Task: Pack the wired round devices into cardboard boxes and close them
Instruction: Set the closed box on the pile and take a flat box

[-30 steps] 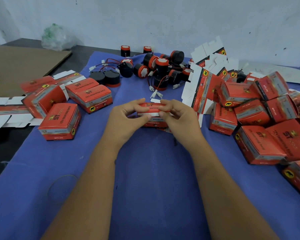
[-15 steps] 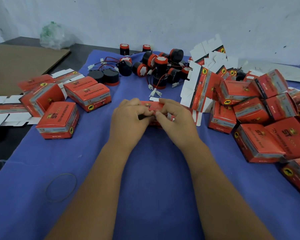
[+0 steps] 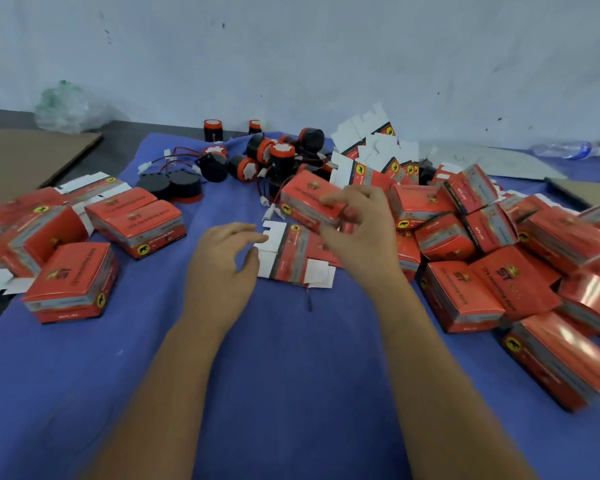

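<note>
While both forearms stretch out over the blue cloth, the left hand hangs just above it with fingers loosely curled and holding nothing, its fingertips close to the white flaps of a flattened box blank lying on the cloth. Beyond that blank, the right hand pinches a closed red box by its near end, thumb under and fingers over, lifting it tilted above the blank. To the right lies a heap of closed red boxes; to the left sit a few more boxes, one of them open-ended. Farther back, the black-and-red wired round devices cluster near unfolded blanks, with a plastic bag against the wall.
</note>
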Action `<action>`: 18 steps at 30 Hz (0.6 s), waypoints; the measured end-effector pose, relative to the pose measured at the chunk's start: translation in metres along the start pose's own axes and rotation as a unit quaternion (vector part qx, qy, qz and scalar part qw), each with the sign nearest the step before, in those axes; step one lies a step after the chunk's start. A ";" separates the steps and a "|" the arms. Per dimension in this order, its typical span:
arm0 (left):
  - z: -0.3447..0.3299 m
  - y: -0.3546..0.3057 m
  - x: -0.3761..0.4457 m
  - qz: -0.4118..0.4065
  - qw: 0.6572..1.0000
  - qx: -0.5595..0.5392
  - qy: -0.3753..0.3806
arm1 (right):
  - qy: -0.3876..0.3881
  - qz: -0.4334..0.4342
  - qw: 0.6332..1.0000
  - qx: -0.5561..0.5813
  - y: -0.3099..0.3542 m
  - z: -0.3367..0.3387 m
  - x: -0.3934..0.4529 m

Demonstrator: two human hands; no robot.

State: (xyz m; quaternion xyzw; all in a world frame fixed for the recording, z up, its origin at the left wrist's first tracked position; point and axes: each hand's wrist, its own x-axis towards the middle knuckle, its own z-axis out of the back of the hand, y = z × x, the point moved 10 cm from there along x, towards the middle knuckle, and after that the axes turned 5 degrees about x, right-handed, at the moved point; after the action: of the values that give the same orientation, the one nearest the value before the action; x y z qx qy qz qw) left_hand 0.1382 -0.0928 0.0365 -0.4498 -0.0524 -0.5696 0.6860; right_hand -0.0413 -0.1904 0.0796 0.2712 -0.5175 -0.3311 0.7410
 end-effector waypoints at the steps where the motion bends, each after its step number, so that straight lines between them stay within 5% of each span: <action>1: -0.003 0.004 0.000 0.015 1.000 0.003 0.012 | -0.054 0.011 0.998 -0.004 0.002 0.021 0.007; 6: -0.024 0.003 -0.001 0.005 0.996 0.033 0.086 | -0.228 -0.024 0.965 -0.125 -0.010 0.098 0.035; 9: -0.038 0.002 -0.005 0.000 0.988 0.061 0.142 | -0.187 -0.101 0.950 -0.227 -0.026 0.093 0.040; 11: -0.048 0.011 -0.009 0.028 0.975 0.106 0.191 | -0.195 -0.070 0.937 -0.280 -0.010 0.079 0.032; 14: -0.056 0.024 -0.012 0.060 0.951 0.195 0.231 | -0.144 -0.012 0.970 -0.195 0.008 0.032 0.014; 18: -0.038 0.039 -0.012 0.125 0.939 0.258 0.189 | 0.006 -0.135 0.981 -0.142 -0.020 -0.035 -0.016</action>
State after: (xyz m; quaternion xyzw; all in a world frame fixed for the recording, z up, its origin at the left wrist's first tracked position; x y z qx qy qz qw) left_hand 0.1491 -0.1117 -0.0148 -0.1443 -0.0099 -0.5209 0.8413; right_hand -0.0164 -0.1890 0.0444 0.2326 -0.4191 -0.4970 0.7233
